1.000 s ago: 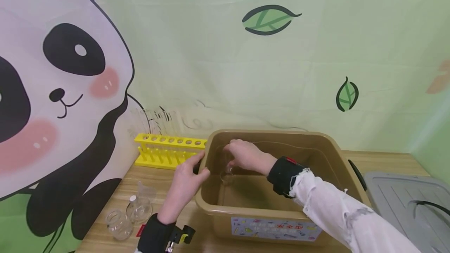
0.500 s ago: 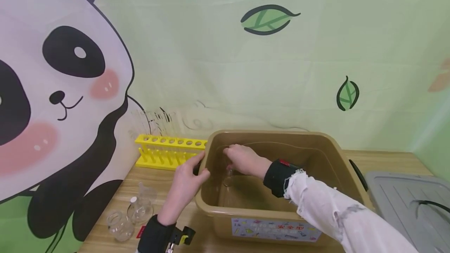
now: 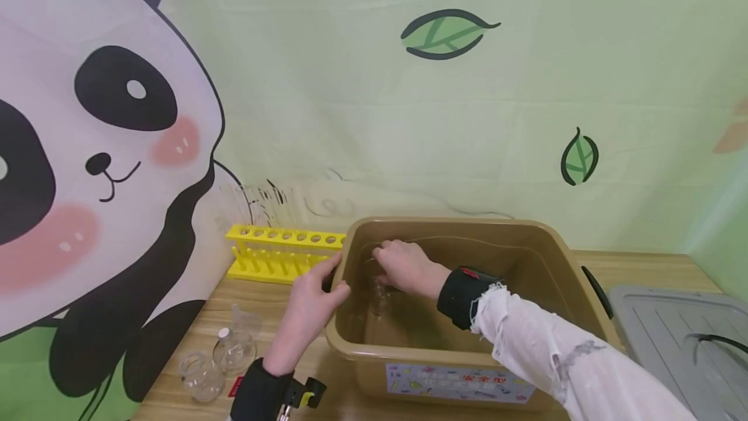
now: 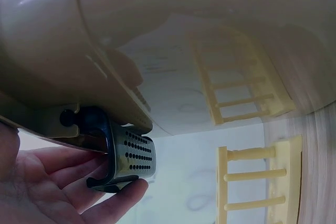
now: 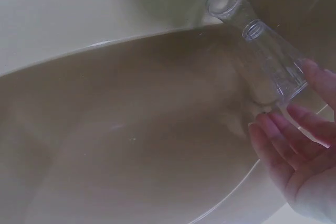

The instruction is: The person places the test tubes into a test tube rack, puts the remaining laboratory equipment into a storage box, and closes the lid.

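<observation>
My right hand is inside the brown tub near its left end. It holds a clear vessel shaped like a conical flask between thumb and fingertips; how firmly I cannot tell. Beyond its narrow end shows another clear round rim, which I cannot identify. The other fingers of this hand are loosely spread. My left hand rests against the tub's left rim, the thumb at the rim. In the left wrist view its fairly straight fingers lie beside the tub's black perforated handle clip, one fingertip touching it.
Left of the tub, by the wall, stands a yellow test tube rack. A clear jar, a round flask with a white top and a clear funnel are at front left. A grey lid lies at right.
My right hand has moved slightly down and left inside the tub, then stayed nearly still. More of the clear vessel shows below its fingers. The left hand keeps its place.
</observation>
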Tool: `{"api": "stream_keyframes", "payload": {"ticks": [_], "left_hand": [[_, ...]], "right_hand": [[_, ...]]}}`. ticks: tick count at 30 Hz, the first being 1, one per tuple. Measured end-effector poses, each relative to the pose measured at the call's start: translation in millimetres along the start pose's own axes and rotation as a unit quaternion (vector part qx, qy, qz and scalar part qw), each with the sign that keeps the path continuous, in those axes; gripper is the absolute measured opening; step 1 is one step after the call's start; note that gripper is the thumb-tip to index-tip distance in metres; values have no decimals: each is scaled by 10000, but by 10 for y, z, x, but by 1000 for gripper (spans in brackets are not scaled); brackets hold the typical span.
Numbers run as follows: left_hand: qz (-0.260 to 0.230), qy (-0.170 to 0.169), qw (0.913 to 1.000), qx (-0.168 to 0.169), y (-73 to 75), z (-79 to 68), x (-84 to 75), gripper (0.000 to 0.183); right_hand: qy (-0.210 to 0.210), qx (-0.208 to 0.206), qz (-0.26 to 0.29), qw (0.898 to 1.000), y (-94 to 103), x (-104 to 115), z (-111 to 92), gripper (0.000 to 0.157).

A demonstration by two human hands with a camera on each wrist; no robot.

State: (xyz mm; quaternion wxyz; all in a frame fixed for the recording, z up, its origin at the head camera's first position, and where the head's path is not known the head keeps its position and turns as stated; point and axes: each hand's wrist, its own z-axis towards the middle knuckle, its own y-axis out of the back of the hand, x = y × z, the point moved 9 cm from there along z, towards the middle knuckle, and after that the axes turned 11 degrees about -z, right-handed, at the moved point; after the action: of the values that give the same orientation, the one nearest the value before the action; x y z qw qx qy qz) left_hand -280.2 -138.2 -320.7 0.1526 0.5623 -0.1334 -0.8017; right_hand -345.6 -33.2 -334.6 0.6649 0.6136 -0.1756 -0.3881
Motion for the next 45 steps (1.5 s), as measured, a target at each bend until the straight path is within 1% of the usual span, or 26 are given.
{"api": "stream_keyframes", "payload": {"ticks": [3, 5, 8, 10, 13, 15, 17, 24, 27, 31, 37, 40, 45], "left_hand": [[-47, 32, 10000, 0, 1, -1, 11, 50], [-77, 61, 10000, -6, 3, -1, 15, 50], [-84, 86, 9999, -3, 2, 2, 19, 50], [-72, 86, 9999, -12, 3, 5, 20, 50], [-54, 83, 10000, -2, 0, 9, 20, 50], [-41, 94, 9999, 2, -2, 13, 19, 50], [-33, 102, 9999, 1, -3, 14, 15, 50], [65, 57, 10000, -43, 1, 17, 5, 50], [98, 33, 9999, -54, 0, 20, 9, 50], [81, 37, 10000, -43, -9, 20, 17, 51], [-55, 72, 9999, -44, -10, 18, 23, 51], [-76, 75, 9999, -35, -11, 13, 25, 50], [-58, 39, 10000, -46, -14, 0, 24, 50]], "right_hand": [[78, -61, 23, 9999, -5, 8, 6, 18], [227, -195, -52, 9995, 17, 31, 4, 15], [509, -526, -267, 9970, 64, 76, -1, 9], [708, -831, -481, 9929, 94, 107, -11, 6], [906, -1186, -681, 9865, 114, 133, -25, 13], [971, -1321, -782, 9834, 120, 137, -35, 17], [992, -1352, -803, 9826, 124, 135, -42, 19], [970, -1188, -773, 9851, 103, 138, -35, 20], [979, -1009, -752, 9872, 71, 142, -28, 18], [880, -731, -717, 9908, 31, 97, -17, 18], [687, -531, -751, 9934, 31, 6, -43, 21], [657, -366, -732, 9945, 9, -20, -67, 23], [660, -247, -693, 9951, -17, -30, -93, 22]]}}
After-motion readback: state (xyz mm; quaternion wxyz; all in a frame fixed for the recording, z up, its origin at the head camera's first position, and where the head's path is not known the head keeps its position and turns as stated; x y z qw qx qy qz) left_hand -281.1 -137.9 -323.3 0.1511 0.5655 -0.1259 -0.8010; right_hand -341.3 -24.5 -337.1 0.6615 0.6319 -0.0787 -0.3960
